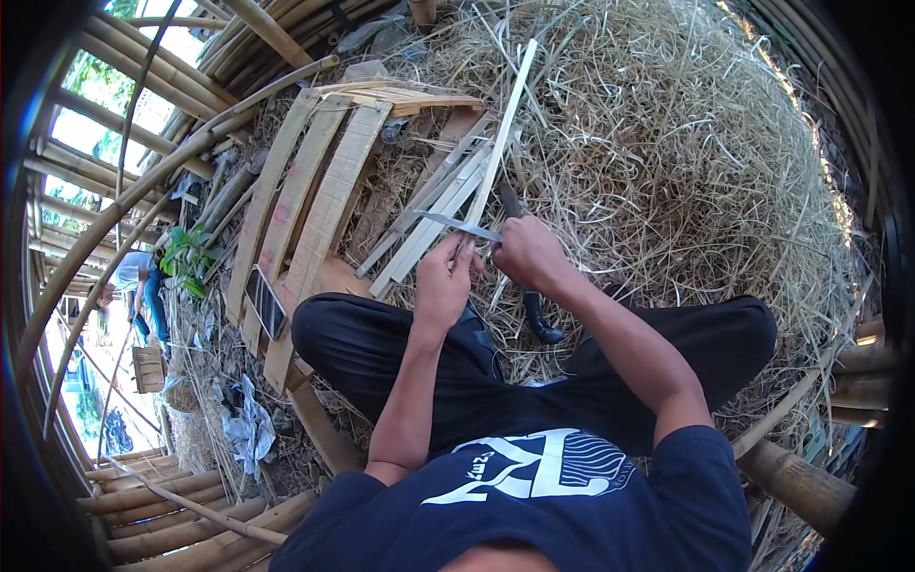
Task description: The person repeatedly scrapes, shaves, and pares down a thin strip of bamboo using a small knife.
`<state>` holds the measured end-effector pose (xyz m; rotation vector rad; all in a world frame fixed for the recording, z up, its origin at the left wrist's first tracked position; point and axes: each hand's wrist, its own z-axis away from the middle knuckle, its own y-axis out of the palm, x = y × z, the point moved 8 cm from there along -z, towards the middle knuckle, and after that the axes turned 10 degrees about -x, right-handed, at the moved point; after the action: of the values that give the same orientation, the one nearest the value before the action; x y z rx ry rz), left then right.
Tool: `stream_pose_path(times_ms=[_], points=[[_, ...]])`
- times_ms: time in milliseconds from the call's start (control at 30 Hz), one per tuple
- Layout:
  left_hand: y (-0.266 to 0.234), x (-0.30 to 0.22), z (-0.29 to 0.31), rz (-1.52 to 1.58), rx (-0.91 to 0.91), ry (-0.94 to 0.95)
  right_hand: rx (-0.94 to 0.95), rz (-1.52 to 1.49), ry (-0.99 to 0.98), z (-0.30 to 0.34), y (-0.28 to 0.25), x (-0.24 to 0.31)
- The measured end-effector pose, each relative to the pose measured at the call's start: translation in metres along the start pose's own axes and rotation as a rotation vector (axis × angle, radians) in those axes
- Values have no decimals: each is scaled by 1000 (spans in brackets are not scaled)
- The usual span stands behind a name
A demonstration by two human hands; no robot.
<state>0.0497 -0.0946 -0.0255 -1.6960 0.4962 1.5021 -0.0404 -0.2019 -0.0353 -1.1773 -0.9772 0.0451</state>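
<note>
My left hand [445,276] pinches the near end of a long, pale bamboo strip [505,133] that slants away from me toward the top. In my right hand [530,250] is a knife, its thin grey blade [446,220] pointing left across the strip, just beyond my left fingertips. The knife's handle is hidden in my fist. Beside the strip, more pale bamboo strips [443,224] lie slanted on the straw. A dark, flat piece [510,200] shows just beyond my right hand. Between my legs lies a dark curved handle [543,320].
A slatted wooden crate [334,172] stands at my left, with a phone [267,302] on its near slats. Dry straw and shavings [686,162] cover the ground ahead and right. Bamboo poles [191,505] frame the sides. Outside at far left is another person [136,272].
</note>
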Motion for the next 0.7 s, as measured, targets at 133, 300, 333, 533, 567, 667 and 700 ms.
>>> stream_pose_path(times_ms=[133, 300, 333, 533, 567, 667, 700], points=[[7, -12, 2, -175, -4, 21, -36, -29, -20, -5, 8, -11], [16, 0, 15, -173, 10, -7, -109, 90, -79, -16, 13, -40], [17, 3, 16, -171, 19, -10, -110, 122, -56, -16, 14, -46], [3, -8, 35, -243, 23, -61, -165, 365, -13, -47, 9, -136], [0, -9, 54, -156, 39, -40, -221, 560, 73, -54, -7, -183], [-17, 14, 83, 32, 118, -316, -438, -89, 669, -45, -100, -219], [-18, 9, 78, 68, 75, -350, -451, -54, 567, -56, -90, -218]])
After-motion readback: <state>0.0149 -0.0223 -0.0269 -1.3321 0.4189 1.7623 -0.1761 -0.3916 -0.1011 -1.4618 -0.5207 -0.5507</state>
